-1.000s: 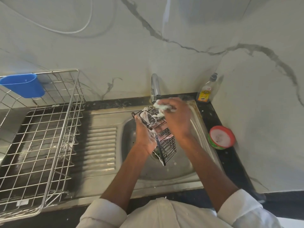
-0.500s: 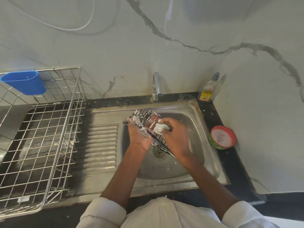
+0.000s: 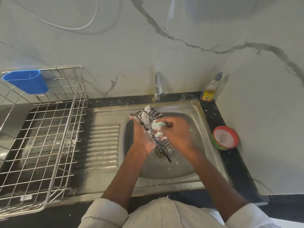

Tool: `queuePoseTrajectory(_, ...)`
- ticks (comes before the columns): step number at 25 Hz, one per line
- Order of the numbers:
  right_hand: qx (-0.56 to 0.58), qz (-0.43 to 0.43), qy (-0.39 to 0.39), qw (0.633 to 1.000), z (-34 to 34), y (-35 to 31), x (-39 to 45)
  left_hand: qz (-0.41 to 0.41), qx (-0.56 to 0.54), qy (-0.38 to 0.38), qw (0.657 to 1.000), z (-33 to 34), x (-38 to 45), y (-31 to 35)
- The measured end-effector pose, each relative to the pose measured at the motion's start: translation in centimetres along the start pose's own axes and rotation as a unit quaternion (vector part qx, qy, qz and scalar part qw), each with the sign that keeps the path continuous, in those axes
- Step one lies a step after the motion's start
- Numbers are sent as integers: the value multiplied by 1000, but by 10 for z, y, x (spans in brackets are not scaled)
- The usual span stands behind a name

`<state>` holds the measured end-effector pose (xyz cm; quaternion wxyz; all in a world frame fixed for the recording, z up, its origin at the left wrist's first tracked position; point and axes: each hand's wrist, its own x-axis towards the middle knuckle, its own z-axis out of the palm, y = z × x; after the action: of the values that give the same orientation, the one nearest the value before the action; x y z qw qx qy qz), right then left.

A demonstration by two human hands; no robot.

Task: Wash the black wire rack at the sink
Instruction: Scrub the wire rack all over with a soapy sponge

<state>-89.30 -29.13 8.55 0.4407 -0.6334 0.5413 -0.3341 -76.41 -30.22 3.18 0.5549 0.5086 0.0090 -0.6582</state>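
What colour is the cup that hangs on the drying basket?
Blue cup, clearest in the head view.

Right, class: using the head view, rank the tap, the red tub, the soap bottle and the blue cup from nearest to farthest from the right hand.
From the right hand:
1. Tap, behind it at the wall.
2. Red tub, to its right on the counter; too close to call against the tap.
3. Soap bottle, back right corner.
4. Blue cup, far left.

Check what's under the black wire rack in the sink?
Under the black wire rack: the sink's drain and wet steel basin. Part of the drain is hidden behind the wires and the left hand.
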Motion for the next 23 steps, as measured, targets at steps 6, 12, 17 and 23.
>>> queuePoseTrajectory(6, -111, -25, -21, 993, 1, -28, 8, 22, 120, -115, 986, -4, -18, 5)
queuePoseTrajectory(12, -132, -50, 48, 989, 19, -46, 40, 70, 160, -146, 974, -8, -23, 1)
queuePoseTrajectory(17, -161, -53, -18, 985, 0, -24, 7, 38, 116, -98, 988, -12, -17, 3)
queuePoseTrajectory(23, 60, 103, 75, 990, -22, 9, 9, 56, 68, -93, 992, -7, -22, 15)
